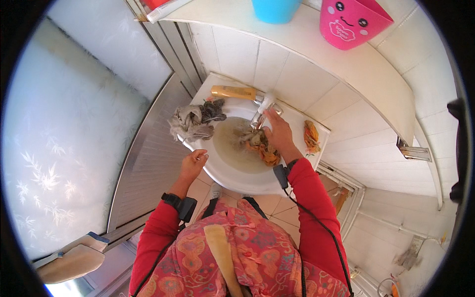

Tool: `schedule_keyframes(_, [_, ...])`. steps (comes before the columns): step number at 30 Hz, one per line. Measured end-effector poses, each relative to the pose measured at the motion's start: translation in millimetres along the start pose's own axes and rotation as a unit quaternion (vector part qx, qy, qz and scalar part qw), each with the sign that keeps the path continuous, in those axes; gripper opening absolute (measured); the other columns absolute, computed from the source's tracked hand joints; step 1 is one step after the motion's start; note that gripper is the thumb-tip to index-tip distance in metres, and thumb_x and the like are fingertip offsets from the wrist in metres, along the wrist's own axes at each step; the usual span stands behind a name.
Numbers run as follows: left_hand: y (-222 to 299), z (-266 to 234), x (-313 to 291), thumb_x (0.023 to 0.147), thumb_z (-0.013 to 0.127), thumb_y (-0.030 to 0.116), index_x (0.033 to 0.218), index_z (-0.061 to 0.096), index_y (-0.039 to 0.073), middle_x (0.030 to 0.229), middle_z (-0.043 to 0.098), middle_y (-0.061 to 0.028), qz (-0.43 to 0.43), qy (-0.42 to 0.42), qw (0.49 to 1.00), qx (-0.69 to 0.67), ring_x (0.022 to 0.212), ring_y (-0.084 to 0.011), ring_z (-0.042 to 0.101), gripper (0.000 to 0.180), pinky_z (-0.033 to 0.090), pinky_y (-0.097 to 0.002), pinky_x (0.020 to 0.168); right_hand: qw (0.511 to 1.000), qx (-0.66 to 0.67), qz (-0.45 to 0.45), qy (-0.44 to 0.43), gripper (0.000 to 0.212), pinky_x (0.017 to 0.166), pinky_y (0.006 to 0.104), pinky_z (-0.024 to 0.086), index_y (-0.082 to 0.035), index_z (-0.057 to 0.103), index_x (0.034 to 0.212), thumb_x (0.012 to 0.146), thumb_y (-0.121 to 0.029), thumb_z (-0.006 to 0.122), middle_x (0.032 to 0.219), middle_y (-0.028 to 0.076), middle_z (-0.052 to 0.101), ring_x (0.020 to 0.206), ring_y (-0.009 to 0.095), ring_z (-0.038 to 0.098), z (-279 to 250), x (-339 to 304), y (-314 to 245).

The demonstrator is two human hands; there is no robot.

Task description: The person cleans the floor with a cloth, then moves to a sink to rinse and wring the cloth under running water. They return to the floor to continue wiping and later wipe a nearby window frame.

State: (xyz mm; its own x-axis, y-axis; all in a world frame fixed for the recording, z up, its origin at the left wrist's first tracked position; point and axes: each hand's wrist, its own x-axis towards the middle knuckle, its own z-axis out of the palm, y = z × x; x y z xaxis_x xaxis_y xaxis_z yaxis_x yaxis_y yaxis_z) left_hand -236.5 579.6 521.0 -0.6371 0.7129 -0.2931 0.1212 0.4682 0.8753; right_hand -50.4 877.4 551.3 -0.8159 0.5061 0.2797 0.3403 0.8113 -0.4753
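Observation:
A white washbasin (228, 179) holds cloudy water (230, 153). My right hand (279, 131) is at the chrome tap (258, 119), fingers stretched out beside its spout and lever; whether they touch it I cannot tell. Below that hand, a wet orange-brown patterned cloth (267, 152) lies partly in the water, and a stream seems to run onto it. My left hand (194, 164) hovers by the basin's front left rim, its fingers curled together with nothing visible in them. Bunched on the left rim are a grey cloth (190, 123) and a darker one (213, 110).
A yellow tube (233, 92) lies behind the basin, left of the tap. On the right rim rests a crumpled orange bundle (311, 137). Overhead, a white shelf (316, 42) carries a pink cup (349, 24) and a blue cup (275, 10). A frosted glass panel (74, 133) stands left.

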Motion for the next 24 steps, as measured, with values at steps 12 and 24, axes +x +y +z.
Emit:
schedule_keyframes(12, [-8, 13, -4, 0.085, 0.063, 0.017, 0.106, 0.063, 0.001, 0.078, 0.064, -0.0029, -0.083, -0.015, 0.993, -0.084, 0.062, -0.0093, 0.056, 0.026, 0.047, -0.0241, 0.059, 0.933, -0.045, 0.236, -0.267, 0.031, 0.079, 0.0420, 0.050, -0.023, 0.060, 0.112, 0.082, -0.024, 0.060, 0.100, 0.016, 0.061, 0.089, 0.034, 0.060, 77, -84, -11])
schedule_keyframes(24, [27, 18, -1, 0.090, 0.055, 0.032, 0.116, 0.057, 0.004, 0.093, 0.065, -0.0057, -0.141, -0.044, 0.970, -0.192, 0.068, -0.0121, 0.058, 0.039, 0.047, -0.0247, 0.060, 0.752, 0.621, 0.220, 0.028, 0.033, 0.081, 0.0264, 0.049, 0.002, 0.055, 0.119, 0.088, -0.008, 0.058, 0.105, 0.004, 0.063, 0.088, 0.012, 0.060, -30, -3, -71])
